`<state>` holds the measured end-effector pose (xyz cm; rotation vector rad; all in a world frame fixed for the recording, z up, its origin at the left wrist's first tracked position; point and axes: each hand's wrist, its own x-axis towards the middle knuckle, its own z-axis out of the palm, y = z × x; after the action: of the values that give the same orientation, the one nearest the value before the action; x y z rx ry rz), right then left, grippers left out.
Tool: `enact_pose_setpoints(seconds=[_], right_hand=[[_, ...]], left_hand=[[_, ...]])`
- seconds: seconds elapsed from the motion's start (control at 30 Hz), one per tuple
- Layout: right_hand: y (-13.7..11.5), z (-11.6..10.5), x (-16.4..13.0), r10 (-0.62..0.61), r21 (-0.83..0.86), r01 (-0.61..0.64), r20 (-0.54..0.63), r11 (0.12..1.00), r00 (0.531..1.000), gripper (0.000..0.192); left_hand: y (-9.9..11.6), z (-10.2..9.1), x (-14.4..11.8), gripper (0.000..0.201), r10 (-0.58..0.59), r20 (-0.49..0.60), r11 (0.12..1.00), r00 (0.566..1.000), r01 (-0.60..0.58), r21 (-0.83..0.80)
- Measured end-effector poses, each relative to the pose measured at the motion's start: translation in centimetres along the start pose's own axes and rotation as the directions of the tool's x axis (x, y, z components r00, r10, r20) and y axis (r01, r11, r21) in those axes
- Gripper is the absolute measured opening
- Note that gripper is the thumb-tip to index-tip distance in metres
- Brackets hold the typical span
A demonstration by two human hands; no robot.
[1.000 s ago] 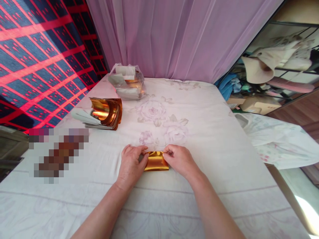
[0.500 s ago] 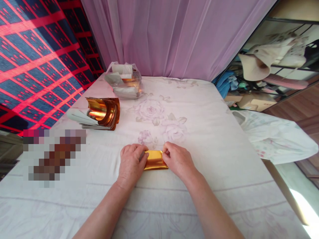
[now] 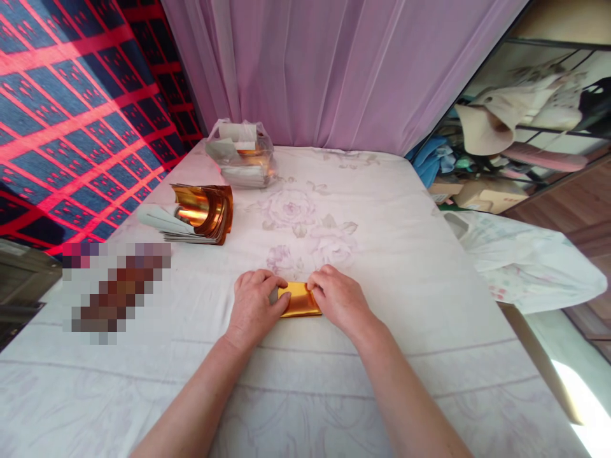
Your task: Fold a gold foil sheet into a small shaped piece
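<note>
A shiny gold foil paper point(image 3: 300, 300), folded into a flat strip, lies on the floral-patterned cloth between my hands. My left hand point(image 3: 254, 305) grips its left end, thumb on top and fingers curled at the far edge; a bit of grey backing shows there. At the right end, my right hand point(image 3: 341, 298) pinches the paper's far corner with bent fingers. My palms hide both ends of the strip.
A curved stack of gold foil sheets point(image 3: 203, 215) with pale backs stands at left. Behind it sits a clear plastic bag point(image 3: 243, 156) of similar sheets. A pixelated patch point(image 3: 119, 289) covers something at the left. Shelves holding hats point(image 3: 491, 121) stand at right, beyond a white cloth bundle point(image 3: 534, 261).
My hands and the foil paper appear slightly higher in view as the camera shifts a little. Both hands keep their hold at the strip's ends.
</note>
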<state>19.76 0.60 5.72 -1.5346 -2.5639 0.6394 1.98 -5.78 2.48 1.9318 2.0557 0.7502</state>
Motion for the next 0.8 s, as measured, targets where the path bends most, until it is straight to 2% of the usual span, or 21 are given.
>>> enact_pose_setpoints(seconds=[0.13,0.23,0.47,0.63,0.8], right_hand=[[-0.1,0.0,0.0,-0.043,0.031,0.042,0.049,0.999,0.998,0.026],[0.0,0.0,0.0,-0.058,0.044,0.056,0.044,0.997,0.997,0.025],[-0.1,0.9,-0.7,-0.092,0.036,0.094,-0.061,0.995,0.994,0.002],[0.1,2.0,-1.2,-0.116,-0.001,0.117,-0.132,0.993,0.984,0.011],[1.2,2.6,-1.8,-0.23,0.056,0.243,-0.18,0.968,0.957,0.016]], left_hand=[[-0.1,-0.2,0.0,0.021,0.025,0.036,1.0,0.999,-0.025,0.014],[-0.2,-0.3,0.0,0.024,0.039,0.045,0.999,0.998,-0.04,0.022],[-0.2,-0.3,0.0,0.027,0.045,0.044,0.998,0.998,-0.046,0.039],[-0.4,-0.5,0.0,0.035,0.075,0.088,0.996,0.993,-0.079,0.035],[-0.5,-1.1,0.1,0.038,0.093,0.143,0.995,0.985,-0.097,0.021]])
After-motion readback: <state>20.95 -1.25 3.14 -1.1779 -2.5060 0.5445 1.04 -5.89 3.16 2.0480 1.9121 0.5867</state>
